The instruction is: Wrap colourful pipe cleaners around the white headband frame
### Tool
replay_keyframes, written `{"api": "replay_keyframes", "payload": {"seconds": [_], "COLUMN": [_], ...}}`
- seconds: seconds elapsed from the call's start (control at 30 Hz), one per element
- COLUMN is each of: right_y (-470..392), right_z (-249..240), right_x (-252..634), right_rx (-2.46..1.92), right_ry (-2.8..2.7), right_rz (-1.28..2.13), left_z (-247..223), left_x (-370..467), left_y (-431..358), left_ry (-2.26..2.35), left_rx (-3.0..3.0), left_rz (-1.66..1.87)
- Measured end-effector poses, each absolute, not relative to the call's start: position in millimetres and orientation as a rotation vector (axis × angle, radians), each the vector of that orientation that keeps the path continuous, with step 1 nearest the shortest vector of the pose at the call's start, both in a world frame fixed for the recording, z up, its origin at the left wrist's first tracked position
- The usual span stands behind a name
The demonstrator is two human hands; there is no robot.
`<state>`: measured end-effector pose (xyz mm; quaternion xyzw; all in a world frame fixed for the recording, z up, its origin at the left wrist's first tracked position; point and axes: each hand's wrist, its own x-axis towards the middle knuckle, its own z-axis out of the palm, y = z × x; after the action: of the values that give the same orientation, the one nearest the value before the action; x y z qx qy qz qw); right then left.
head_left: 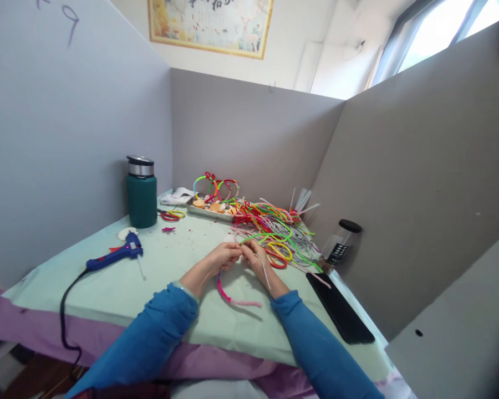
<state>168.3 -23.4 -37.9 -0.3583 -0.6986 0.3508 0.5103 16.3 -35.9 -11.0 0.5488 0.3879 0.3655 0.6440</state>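
Observation:
My left hand and my right hand meet over the middle of the table, fingertips pinched close together. Both are closed on a fuzzy pipe cleaner; a purple-to-pink length of it curves down below my left hand and ends in a pale pink tip. A thin white strand runs out over the back of my right hand. The exact join between my fingertips is hidden. Just beyond my right hand lie scissors with orange and yellow handles, beside a heap of coloured pipe cleaners.
A blue glue gun with a black cord lies at left, near a green bottle and another pair of scissors. Behind is a metal tray with craft pieces and pipe-cleaner rings. A black phone and clear jar sit right. Grey partitions enclose the table.

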Motion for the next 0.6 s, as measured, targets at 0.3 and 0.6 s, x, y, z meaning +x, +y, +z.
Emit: {"api": "replay_keyframes", "payload": {"seconds": [0.3,0.6], "right_y": [-16.0,-18.5], "right_z": [-37.6,-29.7], "right_x": [194.3,186.7], "right_rx": [-0.839,-0.888], "right_ry": [-2.094,-1.647], "right_rz": [0.471,1.074], "left_z": [-11.8,-11.8], "left_x": [8.7,10.5], "left_y": [-27.5,-31.3], "left_ry": [0.901,0.874], "left_rx": [1.153,1.227], "left_rz": [0.878,0.730]}}
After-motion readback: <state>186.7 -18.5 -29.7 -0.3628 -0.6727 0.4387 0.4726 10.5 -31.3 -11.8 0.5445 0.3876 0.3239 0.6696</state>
